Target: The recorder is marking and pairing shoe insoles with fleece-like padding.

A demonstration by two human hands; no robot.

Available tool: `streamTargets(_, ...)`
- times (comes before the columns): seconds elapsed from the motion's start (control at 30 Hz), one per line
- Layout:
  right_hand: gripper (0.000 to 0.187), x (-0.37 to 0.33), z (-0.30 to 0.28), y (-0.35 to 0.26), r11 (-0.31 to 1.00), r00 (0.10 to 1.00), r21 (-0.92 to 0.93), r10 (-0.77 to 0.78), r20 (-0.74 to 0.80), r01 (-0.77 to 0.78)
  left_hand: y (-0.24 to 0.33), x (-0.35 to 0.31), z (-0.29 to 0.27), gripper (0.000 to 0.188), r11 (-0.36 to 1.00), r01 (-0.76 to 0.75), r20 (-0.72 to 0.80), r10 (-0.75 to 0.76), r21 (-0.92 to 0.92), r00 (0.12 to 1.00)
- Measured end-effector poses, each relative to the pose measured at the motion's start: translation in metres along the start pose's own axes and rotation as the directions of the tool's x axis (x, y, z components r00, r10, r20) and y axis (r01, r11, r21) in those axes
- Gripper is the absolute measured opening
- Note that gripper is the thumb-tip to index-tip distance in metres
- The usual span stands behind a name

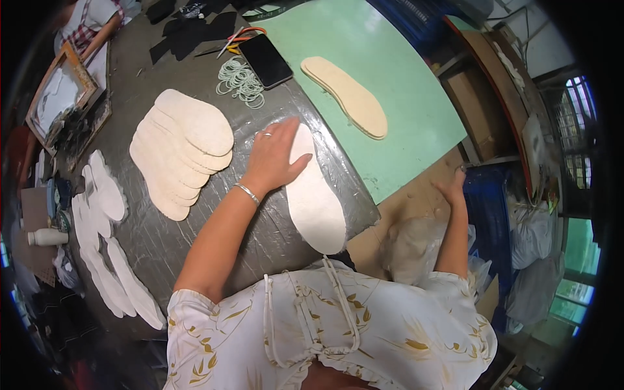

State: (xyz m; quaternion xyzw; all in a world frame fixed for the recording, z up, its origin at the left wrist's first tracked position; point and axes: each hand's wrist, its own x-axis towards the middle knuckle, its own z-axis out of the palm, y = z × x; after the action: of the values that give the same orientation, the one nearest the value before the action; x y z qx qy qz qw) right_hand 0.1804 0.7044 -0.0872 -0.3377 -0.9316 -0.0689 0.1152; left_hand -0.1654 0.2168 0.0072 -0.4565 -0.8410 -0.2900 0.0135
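Note:
A single white insole (316, 208) lies on the grey plastic-covered table near its front edge. My left hand (276, 156) rests at its far end, fingers stretched along its left edge and thumb spread across it. My right hand (452, 188) is out to the right, beyond the table edge, with its fingers apart and nothing visible in them. To the left of my left hand is a fanned stack of several cream insoles (182, 153). Another small stack of insoles (348, 97) sits on the green board (409, 104) at the far right.
White insole-shaped pieces (107, 188) lie at the table's left side. Beyond my left hand are a phone (265, 60), looped pale bands (240, 81), orange-handled scissors (250, 31) and black scraps (188, 36). A framed screen (62, 97) stands near another person at far left. Blue crates (487, 208) and plastic bags are at right.

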Motion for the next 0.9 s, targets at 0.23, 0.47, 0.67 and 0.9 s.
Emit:
streamTargets(0.23,0.050,-0.057,-0.021,0.040,0.487,0.553,0.269,0.675,0.488,-0.831,-0.013,-0.014,-0.005,0.075,0.929,0.076,-0.294,-0.191,-0.363,0.937)
streamTargets(0.47,0.059,0.008,-0.072,-0.182,0.852,0.983,0.509,-0.036,-0.179,0.124,0.025,-0.070,-0.026,0.061,0.994,0.107,-0.255,-0.109,-0.022,0.961)
streamTargets(0.67,0.063,-0.014,-0.164,-0.365,0.312,0.602,0.769,-0.790,-0.117,0.558,0.076,-0.113,-0.017,0.063,0.996,-0.012,0.105,0.022,-0.089,0.994)
streamTargets(0.9,0.055,0.018,-0.141,-0.429,-0.012,0.095,0.663,-0.988,-0.126,0.749,0.059,-0.118,0.019,0.057,0.981,-0.107,0.163,0.133,-0.159,0.978)
